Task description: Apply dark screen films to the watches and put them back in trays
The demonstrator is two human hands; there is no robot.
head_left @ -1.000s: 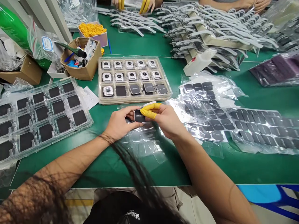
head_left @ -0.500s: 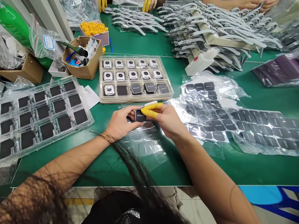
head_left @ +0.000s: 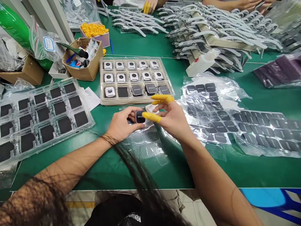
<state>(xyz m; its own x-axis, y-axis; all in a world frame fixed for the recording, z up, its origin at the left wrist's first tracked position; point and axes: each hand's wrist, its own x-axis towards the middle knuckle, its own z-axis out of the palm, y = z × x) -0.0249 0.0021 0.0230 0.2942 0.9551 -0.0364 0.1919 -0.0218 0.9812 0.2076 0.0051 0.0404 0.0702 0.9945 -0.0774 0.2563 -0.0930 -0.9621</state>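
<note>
My left hand grips a smartwatch case by its sides, the black printed face turned up. Beside it is my right hand, with yellow finger cots on the thumb and a finger. Its fingers are spread, and the thumb tip is at the watch's right edge; whether it touches I cannot tell. Clear plastic film lies under both hands. Just beyond stands a clear tray of watch cases, most showing their sensor backs, several in the near row with black faces up and one slot holding only black lining.
At left lies a tray with black-lined slots. Sheets of black stickers spread to the right. Behind them are a white bottle and piled watch straps. A cardboard box holds tools. Co-workers' hands show at the far edge.
My right hand's fingers have opened and lifted off the watch, moving slightly right and away from me. My left hand still holds the watch in nearly the same place.
</note>
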